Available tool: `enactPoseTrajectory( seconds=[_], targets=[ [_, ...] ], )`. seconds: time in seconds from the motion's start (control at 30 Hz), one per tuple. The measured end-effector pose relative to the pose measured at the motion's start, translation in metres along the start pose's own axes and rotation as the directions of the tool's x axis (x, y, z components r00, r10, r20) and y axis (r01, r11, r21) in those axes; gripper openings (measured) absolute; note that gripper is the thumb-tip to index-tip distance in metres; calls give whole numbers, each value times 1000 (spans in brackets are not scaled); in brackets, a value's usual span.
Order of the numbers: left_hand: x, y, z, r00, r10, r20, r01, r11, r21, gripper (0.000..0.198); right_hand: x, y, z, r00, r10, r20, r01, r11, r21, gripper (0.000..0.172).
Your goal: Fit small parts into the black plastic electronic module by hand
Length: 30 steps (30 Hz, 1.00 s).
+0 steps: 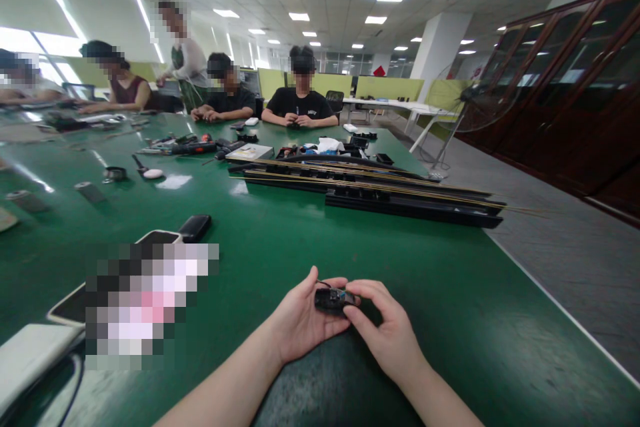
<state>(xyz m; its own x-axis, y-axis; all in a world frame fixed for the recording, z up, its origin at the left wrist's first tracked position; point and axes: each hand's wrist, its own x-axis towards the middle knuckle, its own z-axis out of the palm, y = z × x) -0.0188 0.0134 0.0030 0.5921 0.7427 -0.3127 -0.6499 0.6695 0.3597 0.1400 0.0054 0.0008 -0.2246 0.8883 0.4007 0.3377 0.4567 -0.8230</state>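
Observation:
A small black electronic device [329,300] with an open casing sits over my left hand [310,323]. Inside the casing are small parts that look like circuitry, too small to make out. A thin dark cord runs along its upper edge. My left palm faces up, cradling the device on the fingers, with the thumb sticking up at its left side. My right hand [387,327] pinches the device's right end between thumb and fingertips. Both hands are above the green table [250,233], close to its near side.
Left of the hands lie a tablet or phone [70,303] and a black object [196,228]. Long black strips [415,208] with thin brass-coloured rods lie across the table ahead. Farther off are tools [193,147] and a white box [250,152]. Several people sit or stand beyond.

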Motion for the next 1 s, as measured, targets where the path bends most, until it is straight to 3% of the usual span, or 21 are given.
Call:
enactPoseTrajectory(
  seconds=[0.2,0.57,1.0],
  targets=[
    [2,0,-1,999,32,2,-32,999,31,43,-1,-2,3,991,-34,127,56,984,-170,22],
    [1,1,-3,999,-6,34,4,999,48,45,-1,-2,3,988,77,133,-77,997,-6,35],
    [1,2,-2,999,-9,38,7,998,65,51,0,-4,1,979,156,130,-165,984,67,35]
  ],
)
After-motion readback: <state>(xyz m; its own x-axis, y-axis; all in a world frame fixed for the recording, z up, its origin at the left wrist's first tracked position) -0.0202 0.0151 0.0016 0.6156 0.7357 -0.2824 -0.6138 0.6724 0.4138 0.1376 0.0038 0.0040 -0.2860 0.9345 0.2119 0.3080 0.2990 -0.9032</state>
